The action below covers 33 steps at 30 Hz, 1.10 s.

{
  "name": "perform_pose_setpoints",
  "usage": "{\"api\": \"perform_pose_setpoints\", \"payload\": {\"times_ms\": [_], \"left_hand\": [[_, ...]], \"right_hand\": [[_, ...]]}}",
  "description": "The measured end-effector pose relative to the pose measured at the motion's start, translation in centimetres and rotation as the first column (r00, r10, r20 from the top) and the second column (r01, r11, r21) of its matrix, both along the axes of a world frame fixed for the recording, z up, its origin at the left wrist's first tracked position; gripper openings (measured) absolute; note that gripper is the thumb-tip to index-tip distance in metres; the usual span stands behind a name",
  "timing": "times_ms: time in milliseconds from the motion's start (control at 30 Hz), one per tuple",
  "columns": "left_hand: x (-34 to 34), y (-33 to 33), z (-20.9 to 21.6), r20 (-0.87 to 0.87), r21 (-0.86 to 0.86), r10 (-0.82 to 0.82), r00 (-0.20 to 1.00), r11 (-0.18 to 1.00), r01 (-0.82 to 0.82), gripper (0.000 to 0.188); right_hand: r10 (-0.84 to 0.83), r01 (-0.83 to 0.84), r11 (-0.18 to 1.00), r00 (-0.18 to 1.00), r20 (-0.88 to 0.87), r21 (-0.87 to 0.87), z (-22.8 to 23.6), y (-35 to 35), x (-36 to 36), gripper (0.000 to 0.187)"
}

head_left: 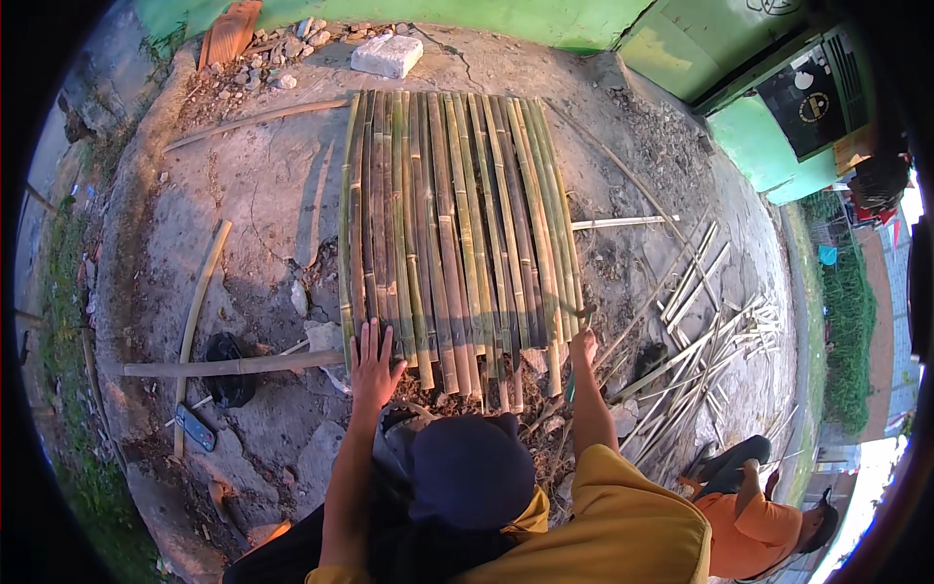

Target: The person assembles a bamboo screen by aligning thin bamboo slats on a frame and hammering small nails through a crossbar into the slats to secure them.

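A panel of bamboo strips (443, 224) lies in front of me, green and brown lengths side by side with uneven near ends. My left hand (372, 358) rests flat with fingers spread on the panel's near left corner. At the near right corner, my right hand (584, 346) is closed around what looks like a hammer (585, 312). Its dark head points away from me beside the outermost strip, and a greenish handle end shows below the fist. Bamboo poles stick out from under the panel, one of them a long pole (233, 368) at the near left.
Loose thin bamboo strips (700, 341) are heaped on the right. A person in orange (754, 526) sits at the lower right. On the left are a black plastic bag (230, 370), a phone (196, 426) and a curved bamboo piece (202, 302). A white block (386, 55) lies beyond the panel.
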<state>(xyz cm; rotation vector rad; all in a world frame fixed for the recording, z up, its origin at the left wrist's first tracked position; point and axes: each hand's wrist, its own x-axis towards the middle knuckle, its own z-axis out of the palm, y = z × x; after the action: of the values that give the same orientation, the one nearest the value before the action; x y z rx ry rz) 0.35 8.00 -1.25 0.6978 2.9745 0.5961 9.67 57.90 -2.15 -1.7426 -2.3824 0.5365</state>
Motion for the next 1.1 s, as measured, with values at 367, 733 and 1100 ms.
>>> {"api": "perform_pose_setpoints", "payload": {"times_ms": [367, 733, 1100], "left_hand": [[2.4, -2.4, -0.2, 0.056, -0.006, 0.208, 0.976, 0.978, -0.208, 0.074], [3.8, -3.3, -0.1, 0.034, 0.077, 0.227, 0.973, 0.970, -0.229, 0.071], [3.4, -3.6, 0.4, 0.055, 0.102, 0.207, 0.977, 0.972, -0.211, 0.072]], "right_hand": [[0.092, -0.113, 0.992, 0.950, -0.300, -0.052, -1.5, -6.1, 1.2, 0.051], [0.529, -0.532, 0.846, 0.830, -0.179, 0.035, -4.0, -14.5, 2.0, 0.045], [0.526, -0.527, 0.849, 0.840, -0.132, 0.027, -2.3, -16.9, 1.6, 0.043]]}}
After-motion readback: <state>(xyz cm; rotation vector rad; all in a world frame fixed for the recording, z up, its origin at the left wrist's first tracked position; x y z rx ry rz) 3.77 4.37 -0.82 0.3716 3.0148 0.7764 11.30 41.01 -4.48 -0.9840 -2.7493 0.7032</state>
